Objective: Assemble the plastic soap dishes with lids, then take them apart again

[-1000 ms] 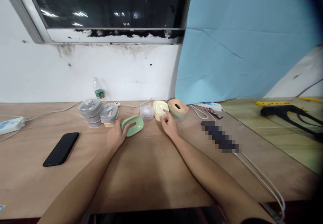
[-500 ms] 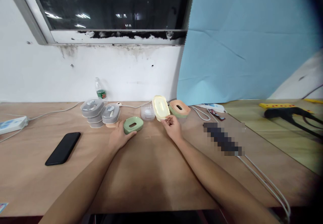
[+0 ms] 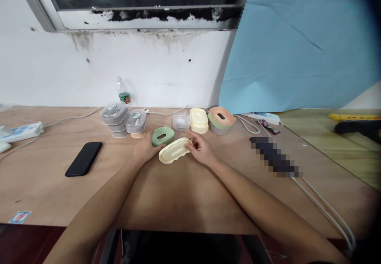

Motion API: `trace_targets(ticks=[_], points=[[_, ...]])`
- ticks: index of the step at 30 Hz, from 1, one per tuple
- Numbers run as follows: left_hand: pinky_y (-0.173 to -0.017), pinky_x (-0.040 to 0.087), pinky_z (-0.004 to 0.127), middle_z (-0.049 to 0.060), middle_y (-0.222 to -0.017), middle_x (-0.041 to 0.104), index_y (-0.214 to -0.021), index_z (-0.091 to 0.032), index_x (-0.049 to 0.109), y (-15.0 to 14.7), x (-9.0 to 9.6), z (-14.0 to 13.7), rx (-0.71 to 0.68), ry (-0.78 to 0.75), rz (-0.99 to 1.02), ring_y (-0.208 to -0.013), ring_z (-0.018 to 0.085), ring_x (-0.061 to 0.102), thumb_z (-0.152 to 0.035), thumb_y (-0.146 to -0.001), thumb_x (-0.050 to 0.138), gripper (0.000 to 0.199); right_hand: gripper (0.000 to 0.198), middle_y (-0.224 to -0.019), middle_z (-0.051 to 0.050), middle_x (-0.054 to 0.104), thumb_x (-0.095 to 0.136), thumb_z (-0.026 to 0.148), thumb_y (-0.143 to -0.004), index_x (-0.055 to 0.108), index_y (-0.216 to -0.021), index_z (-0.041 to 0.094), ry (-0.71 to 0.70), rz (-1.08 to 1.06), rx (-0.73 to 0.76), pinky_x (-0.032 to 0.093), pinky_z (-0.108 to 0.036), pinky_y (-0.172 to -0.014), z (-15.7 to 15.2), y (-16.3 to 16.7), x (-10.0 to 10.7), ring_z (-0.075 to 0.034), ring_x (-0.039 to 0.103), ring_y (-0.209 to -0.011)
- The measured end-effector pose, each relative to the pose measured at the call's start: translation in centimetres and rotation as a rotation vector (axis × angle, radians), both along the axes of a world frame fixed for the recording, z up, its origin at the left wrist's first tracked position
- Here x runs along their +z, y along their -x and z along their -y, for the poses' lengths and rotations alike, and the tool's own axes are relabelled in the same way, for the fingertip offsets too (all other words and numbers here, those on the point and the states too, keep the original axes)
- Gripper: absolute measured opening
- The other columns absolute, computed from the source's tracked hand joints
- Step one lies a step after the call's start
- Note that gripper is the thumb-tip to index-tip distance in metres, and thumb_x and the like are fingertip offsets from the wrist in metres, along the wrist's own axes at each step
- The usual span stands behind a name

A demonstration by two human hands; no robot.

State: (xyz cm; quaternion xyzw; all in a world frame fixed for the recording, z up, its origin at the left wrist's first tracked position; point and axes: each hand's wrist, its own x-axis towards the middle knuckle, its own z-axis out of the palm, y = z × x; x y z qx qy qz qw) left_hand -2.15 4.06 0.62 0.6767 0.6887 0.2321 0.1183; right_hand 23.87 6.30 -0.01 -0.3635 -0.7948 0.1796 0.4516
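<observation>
My left hand (image 3: 144, 149) grips the left side of a green oval plastic piece with a slot (image 3: 168, 133), thumb at the front, on the table. Between thumb and fingers of my right hand (image 3: 203, 149) is a pale yellow shallow plastic tray (image 3: 172, 153), tilted in front of the green piece. Behind them stand a stack of similar yellow trays (image 3: 199, 120) and a stack of clear plastic pieces (image 3: 181, 121). To their right, an orange slotted piece (image 3: 226, 118) rests on green and clear pieces.
Grey lidded boxes (image 3: 114, 117) are stacked at the back left, beside a smaller grey box (image 3: 136, 123) and a clear bottle (image 3: 122, 93). A black phone (image 3: 83, 159) lies at left. A blurred dark object (image 3: 275, 157) with white cables is at right.
My right hand has brought a yellow tray from the stack down and left, tipping it beside the green piece. My left hand keeps its grip. The camera view has tilted lower.
</observation>
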Motion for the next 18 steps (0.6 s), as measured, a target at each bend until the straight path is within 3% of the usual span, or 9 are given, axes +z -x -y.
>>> trace_targets(ticks=[4, 8, 11, 14, 18], points=[[-0.079, 0.047, 0.039, 0.017, -0.128, 0.055, -0.137, -0.020, 0.034, 0.06, -0.17, 0.05, -0.017, -0.027, 0.014, -0.105, 0.034, 0.061, -0.070, -0.073, 0.058, 0.084, 0.022, -0.100, -0.007, 0.063, 0.051, 0.020, -0.086, 0.062, -0.104, 0.024, -0.072, 0.084, 0.189, 0.049, -0.033, -0.075, 0.32, -0.34, 0.82, -0.019, 0.059, -0.087], [-0.084, 0.047, 0.038, 0.015, -0.128, 0.055, -0.135, -0.020, 0.036, 0.21, -0.56, -0.10, -0.008, -0.083, 0.057, -0.109, 0.031, 0.059, -0.067, -0.074, 0.060, 0.081, 0.034, -0.105, -0.006, 0.062, 0.044, 0.005, -0.079, 0.063, -0.101, 0.023, -0.048, 0.285, 0.368, 0.048, -0.034, -0.083, 0.54, -0.24, 1.12, -0.018, 0.059, -0.095], [-0.088, 0.046, 0.039, 0.013, -0.128, 0.056, -0.133, -0.021, 0.040, 0.29, -0.67, -0.22, -0.006, -0.120, 0.102, -0.111, 0.030, 0.058, -0.067, -0.074, 0.059, 0.077, 0.040, -0.112, -0.006, 0.059, 0.044, 0.003, -0.077, 0.065, -0.104, 0.024, -0.016, 0.382, 0.409, 0.047, -0.032, -0.086, 0.60, -0.16, 1.18, -0.017, 0.058, -0.100], [-0.092, 0.046, 0.040, 0.013, -0.127, 0.056, -0.131, -0.020, 0.044, 0.34, -0.60, -0.30, -0.016, -0.162, 0.159, -0.114, 0.029, 0.056, -0.066, -0.076, 0.057, 0.073, 0.038, -0.116, -0.006, 0.057, 0.052, 0.010, -0.078, 0.065, -0.111, 0.025, 0.027, 0.426, 0.409, 0.049, -0.030, -0.083, 0.41, -0.33, 1.22, -0.017, 0.059, -0.094], [-0.095, 0.045, 0.042, 0.012, -0.127, 0.057, -0.131, -0.018, 0.045, 0.41, -0.44, -0.27, -0.101, -0.240, 0.222, -0.115, 0.028, 0.055, -0.062, -0.078, 0.058, 0.071, 0.040, -0.109, -0.008, 0.057, 0.067, 0.038, -0.077, 0.064, -0.114, 0.022, 0.057, 0.472, 0.336, 0.049, -0.029, -0.073, -0.28, -0.76, 1.08, -0.015, 0.059, -0.079]])
